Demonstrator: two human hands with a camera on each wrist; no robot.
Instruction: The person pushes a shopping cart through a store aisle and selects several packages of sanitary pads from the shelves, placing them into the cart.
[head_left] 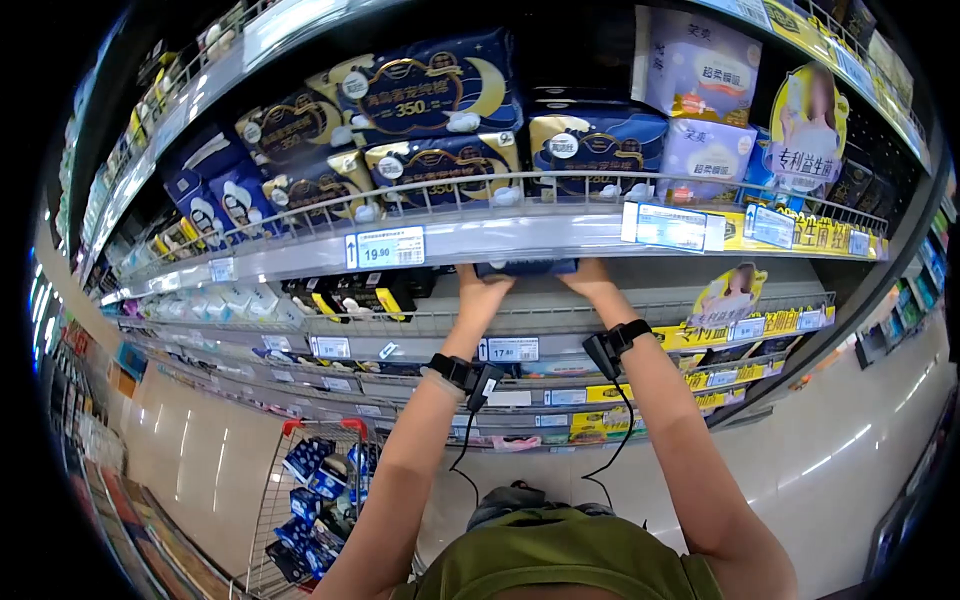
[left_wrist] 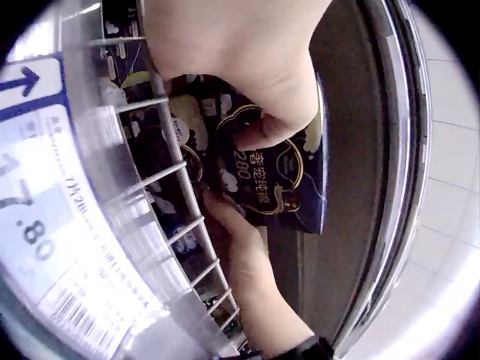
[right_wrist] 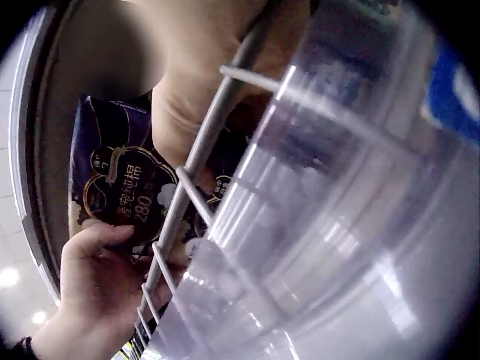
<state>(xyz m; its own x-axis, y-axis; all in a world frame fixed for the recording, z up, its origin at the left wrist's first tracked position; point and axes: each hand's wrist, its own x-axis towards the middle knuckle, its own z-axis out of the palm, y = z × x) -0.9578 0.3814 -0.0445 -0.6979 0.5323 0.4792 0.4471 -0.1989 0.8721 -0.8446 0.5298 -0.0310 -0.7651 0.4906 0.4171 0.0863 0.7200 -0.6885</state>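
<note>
Both hands reach under the price rail onto a lower shelf, with a dark blue sanitary pad pack (head_left: pixel 527 268) between them. Gold lettering and the number 280 show on the pack (left_wrist: pixel 274 161) in the left wrist view. My left hand (head_left: pixel 485 290) grips one end, its thumb lying across the printed face. At the opposite end my right hand (head_left: pixel 592 278) holds the pack, its fingers partly hidden behind the wire guard (right_wrist: pixel 196 150) in the right wrist view. Another dark pack (left_wrist: pixel 187 127) lies directly behind the held one.
A wire guard and price rail (head_left: pixel 470 235) run just above the hands. Dark blue pad packs (head_left: pixel 430 85) and lilac packs (head_left: pixel 705 75) fill the upper shelf. A shopping cart (head_left: pixel 270 500) holding several blue packs stands at lower left. A price tag (head_left: pixel 510 349) hangs below the hands.
</note>
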